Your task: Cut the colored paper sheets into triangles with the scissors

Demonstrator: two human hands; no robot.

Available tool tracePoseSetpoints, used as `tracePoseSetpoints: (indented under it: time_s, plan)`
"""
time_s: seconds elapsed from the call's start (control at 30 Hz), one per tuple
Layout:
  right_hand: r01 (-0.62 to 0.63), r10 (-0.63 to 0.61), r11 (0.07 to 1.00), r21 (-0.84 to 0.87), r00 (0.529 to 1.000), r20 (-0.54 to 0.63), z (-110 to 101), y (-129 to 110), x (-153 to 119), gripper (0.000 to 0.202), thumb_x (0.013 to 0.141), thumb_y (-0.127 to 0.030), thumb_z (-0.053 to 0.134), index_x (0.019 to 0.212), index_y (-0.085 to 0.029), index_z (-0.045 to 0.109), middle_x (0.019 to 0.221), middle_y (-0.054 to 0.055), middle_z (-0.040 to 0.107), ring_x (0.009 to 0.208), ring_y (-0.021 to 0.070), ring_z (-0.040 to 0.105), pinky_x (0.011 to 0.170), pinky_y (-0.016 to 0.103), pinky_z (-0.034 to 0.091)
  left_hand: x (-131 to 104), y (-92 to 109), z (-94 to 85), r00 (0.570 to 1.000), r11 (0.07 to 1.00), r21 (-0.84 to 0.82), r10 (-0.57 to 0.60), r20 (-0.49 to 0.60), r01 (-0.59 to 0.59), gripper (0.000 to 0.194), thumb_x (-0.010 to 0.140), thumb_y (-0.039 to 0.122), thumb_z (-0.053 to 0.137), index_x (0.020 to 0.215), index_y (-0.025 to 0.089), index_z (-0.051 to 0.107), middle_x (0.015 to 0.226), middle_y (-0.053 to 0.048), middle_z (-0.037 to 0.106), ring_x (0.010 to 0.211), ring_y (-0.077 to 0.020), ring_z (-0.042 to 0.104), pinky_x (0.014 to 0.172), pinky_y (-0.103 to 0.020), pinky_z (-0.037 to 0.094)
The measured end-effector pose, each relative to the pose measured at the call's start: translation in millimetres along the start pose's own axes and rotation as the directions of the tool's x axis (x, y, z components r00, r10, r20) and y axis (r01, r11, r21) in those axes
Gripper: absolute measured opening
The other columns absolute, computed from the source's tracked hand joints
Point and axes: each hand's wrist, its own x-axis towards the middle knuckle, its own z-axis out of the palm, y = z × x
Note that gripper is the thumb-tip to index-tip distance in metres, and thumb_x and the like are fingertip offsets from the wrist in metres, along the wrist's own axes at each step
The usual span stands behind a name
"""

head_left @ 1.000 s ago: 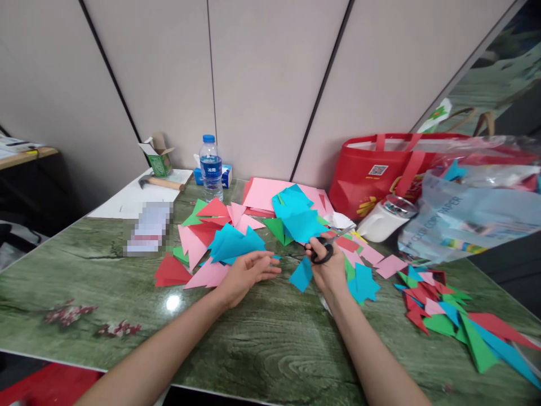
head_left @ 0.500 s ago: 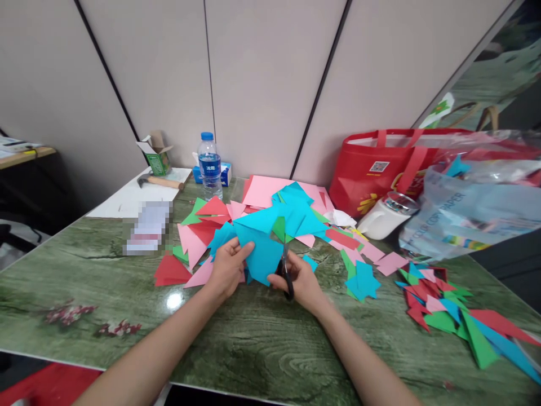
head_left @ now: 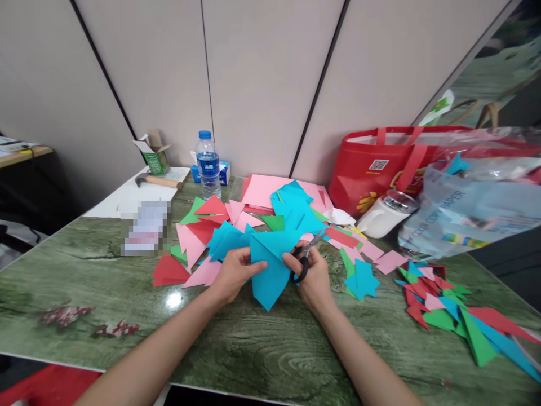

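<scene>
A folded blue paper (head_left: 269, 273) is up in front of the pile, between both hands. My left hand (head_left: 236, 272) pinches its left edge with thumb and fingers. Black-handled scissors (head_left: 303, 266) are in my right hand (head_left: 311, 273), their blades pointing up and to the right, away from the sheet. The right thumb also touches the paper's right edge. Behind it lie blue sheets (head_left: 293, 211), red pieces (head_left: 169, 272) and pink pieces (head_left: 190, 245).
At the back stand a water bottle (head_left: 208, 166), a tissue box (head_left: 224, 173) and a small green carton (head_left: 156, 158). A hammer (head_left: 158, 180) rests on white paper. To the right are a white mug (head_left: 386, 214), a red bag (head_left: 359, 169) and paper scraps (head_left: 442, 321).
The blue paper has been turned and its point now hangs downward. The scissors have swung away to the right of it, and my right thumb has come onto its edge.
</scene>
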Motion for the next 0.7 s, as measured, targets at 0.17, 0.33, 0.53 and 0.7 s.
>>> tracePoseSetpoints:
  time_s: [0.17,0.33,0.53,0.7]
  plan:
    - [0.002,0.005,0.997,-0.081,0.997,0.080,-3.5,-6.7,1.9,0.030,0.063,-0.024,0.073,0.085,-0.020,0.053,0.068,-0.005,0.058,0.059,0.0119,0.055,0.055,0.023,0.045,1.9,7.5,-2.9,0.989,0.994,0.069,0.090,-0.115,-0.082,0.032,0.065,0.041,0.071,0.084,0.015,0.069,0.076,-0.003,0.069,0.065,-0.0147,0.059,0.054,-0.024,0.046]
    - [0.140,-0.100,0.961,-0.238,0.980,0.174,-5.3,-13.2,3.1,0.024,0.066,-0.021,0.069,0.087,-0.019,0.058,0.071,-0.001,0.062,0.063,0.0143,0.059,0.055,0.025,0.045,1.4,11.1,-6.4,0.992,0.958,0.273,0.107,-0.074,-0.083,0.026,0.066,0.041,0.069,0.068,0.015,0.068,0.054,0.002,0.057,0.044,-0.0075,0.047,0.039,-0.019,0.036]
    - [0.440,-0.581,0.789,-0.428,0.760,-0.291,-11.6,-19.5,-1.4,0.025,0.072,-0.026,0.069,0.094,-0.019,0.059,0.084,0.004,0.064,0.075,0.0176,0.062,0.072,0.034,0.049,5.3,4.7,-4.6,0.980,0.998,0.020,0.069,-0.185,-0.067,0.033,0.068,0.044,0.068,0.070,0.017,0.049,0.056,0.004,0.057,0.045,-0.0136,0.061,0.042,-0.023,0.047]
    - [0.406,-0.469,0.829,-0.384,0.879,-0.084,-5.8,-26.0,-14.9,0.027,0.073,-0.030,0.069,0.096,-0.021,0.059,0.079,0.003,0.063,0.071,0.0178,0.061,0.067,0.032,0.049,8.0,7.6,-1.6,0.968,0.953,-0.245,0.125,-0.218,-0.178,0.037,0.066,0.038,0.072,0.075,0.019,0.041,0.062,0.005,0.060,0.070,-0.0204,0.069,0.065,-0.032,0.055]
